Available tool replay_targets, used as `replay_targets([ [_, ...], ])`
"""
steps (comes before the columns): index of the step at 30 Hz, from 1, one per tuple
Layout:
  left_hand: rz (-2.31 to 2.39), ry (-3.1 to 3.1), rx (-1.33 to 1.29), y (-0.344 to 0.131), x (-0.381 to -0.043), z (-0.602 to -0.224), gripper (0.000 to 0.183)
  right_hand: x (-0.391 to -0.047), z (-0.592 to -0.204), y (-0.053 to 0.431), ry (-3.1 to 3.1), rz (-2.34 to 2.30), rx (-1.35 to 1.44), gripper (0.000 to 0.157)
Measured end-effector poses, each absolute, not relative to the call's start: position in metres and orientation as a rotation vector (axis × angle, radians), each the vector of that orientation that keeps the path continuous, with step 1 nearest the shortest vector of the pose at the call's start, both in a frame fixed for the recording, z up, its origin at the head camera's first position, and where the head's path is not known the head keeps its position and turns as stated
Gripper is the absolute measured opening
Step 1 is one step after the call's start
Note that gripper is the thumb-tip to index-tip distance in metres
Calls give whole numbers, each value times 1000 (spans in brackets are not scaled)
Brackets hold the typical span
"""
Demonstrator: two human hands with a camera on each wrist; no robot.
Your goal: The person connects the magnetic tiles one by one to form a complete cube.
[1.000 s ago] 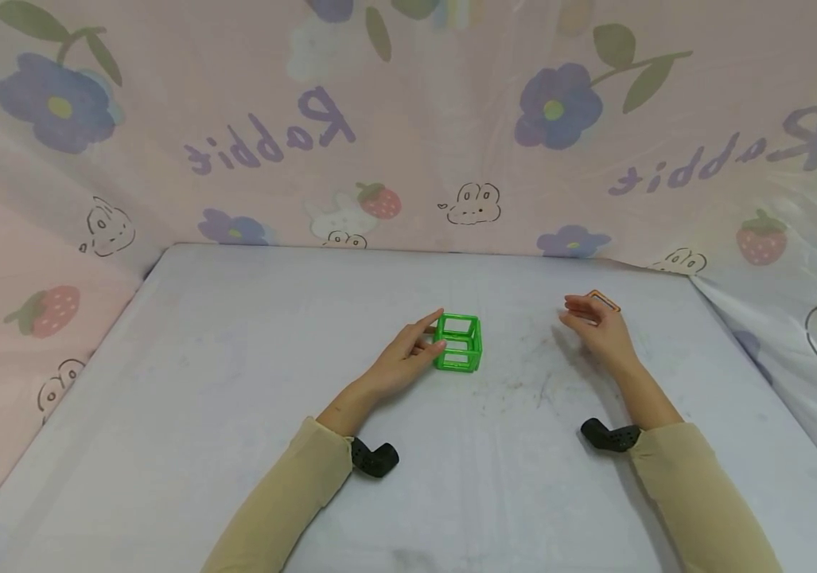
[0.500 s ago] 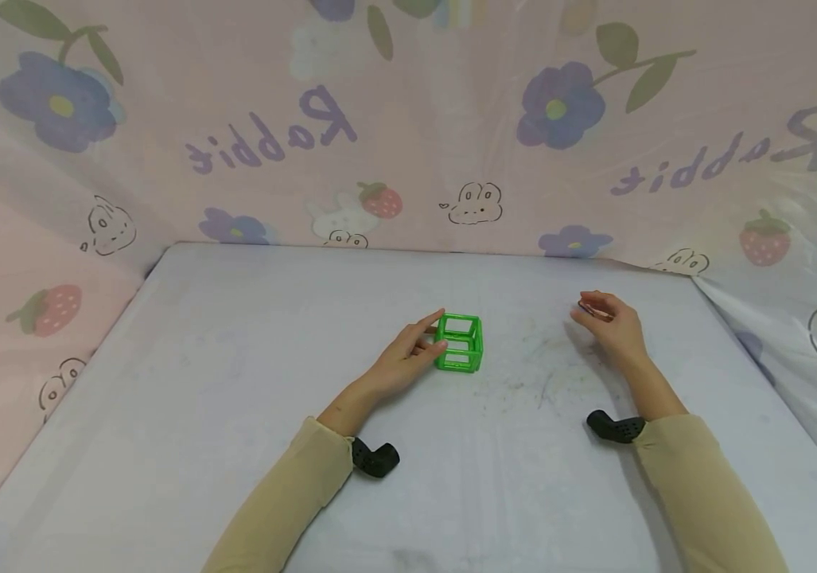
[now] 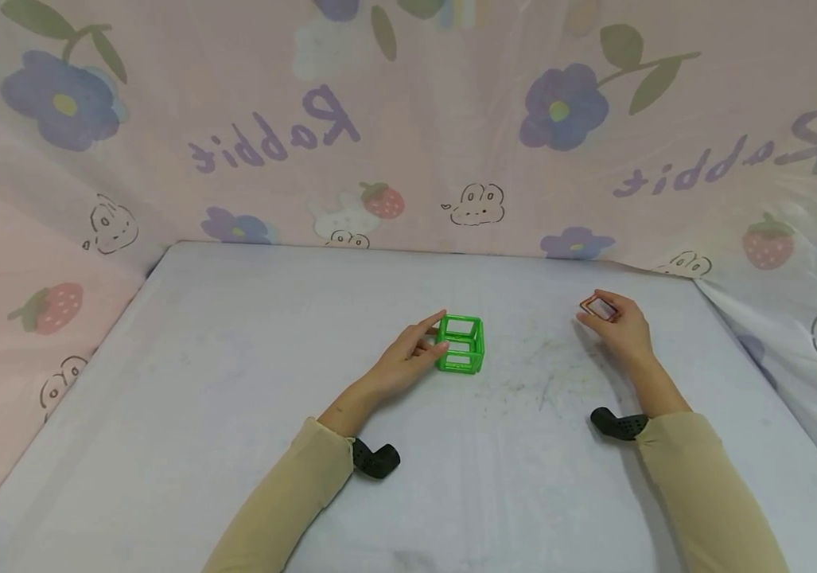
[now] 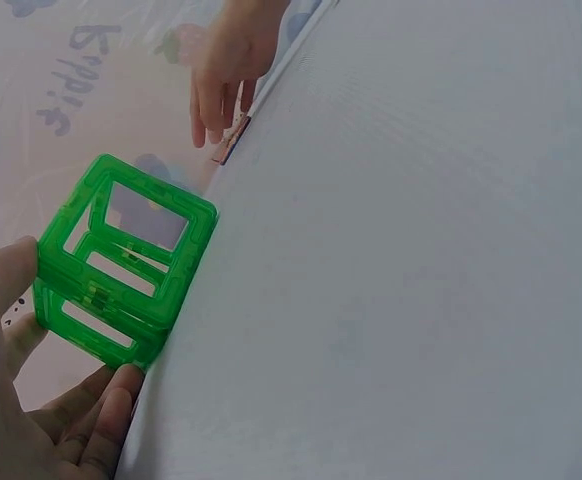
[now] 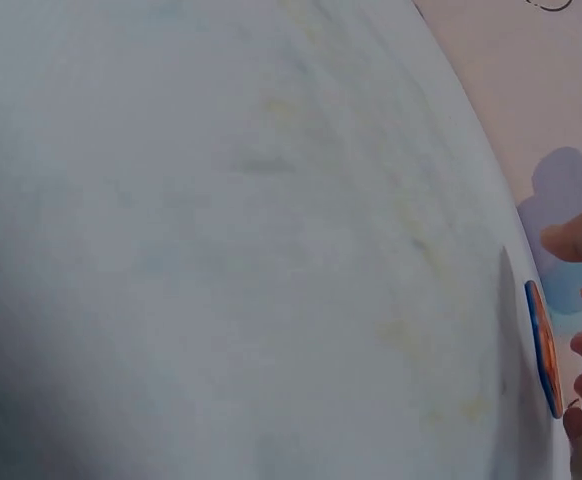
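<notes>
A green open-framed magnetic-tile cube (image 3: pixel 460 344) stands on the white table, left of the right hand. My left hand (image 3: pixel 406 358) grips its left side, the thumb at the front and the index finger at the back. The left wrist view shows the same cube (image 4: pixel 131 262) close up, with fingers along its side. Farther right, my right hand (image 3: pixel 621 328) holds a small square orange magnetic tile (image 3: pixel 589 304) between thumb and fingers. Edge-on in the right wrist view, the tile (image 5: pixel 543 350) shows orange and blue layers; the fingers lie partly outside that view.
Both sleeves bear a black wrist device, one on the left (image 3: pixel 376 459) and one on the right (image 3: pixel 619 424). A printed cloth (image 3: pixel 408 159) hangs behind the table (image 3: pixel 250 358) and along its sides. Faint smudges mark the tabletop between the hands.
My right hand has shifted slightly to the right. The orange tile, flat beyond that hand a second ago, now shows tilted between thumb and fingers. The left hand and cube stay put.
</notes>
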State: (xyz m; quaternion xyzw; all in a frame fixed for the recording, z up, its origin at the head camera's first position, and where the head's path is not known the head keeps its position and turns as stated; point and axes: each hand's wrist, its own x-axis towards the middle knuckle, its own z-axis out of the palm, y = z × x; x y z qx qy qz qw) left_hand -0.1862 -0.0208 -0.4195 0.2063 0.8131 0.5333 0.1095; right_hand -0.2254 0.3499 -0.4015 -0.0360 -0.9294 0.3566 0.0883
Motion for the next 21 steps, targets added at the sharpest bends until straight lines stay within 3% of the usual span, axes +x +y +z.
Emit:
replay_targets([
  [12,1560,2392,609,-20,-186,-420,58,-232,-404,358,-2875,1062,-156,76],
  [21,1554,2390,608,-20,-187,-419,58,-232,-409,360,-2864,934,-117,62],
])
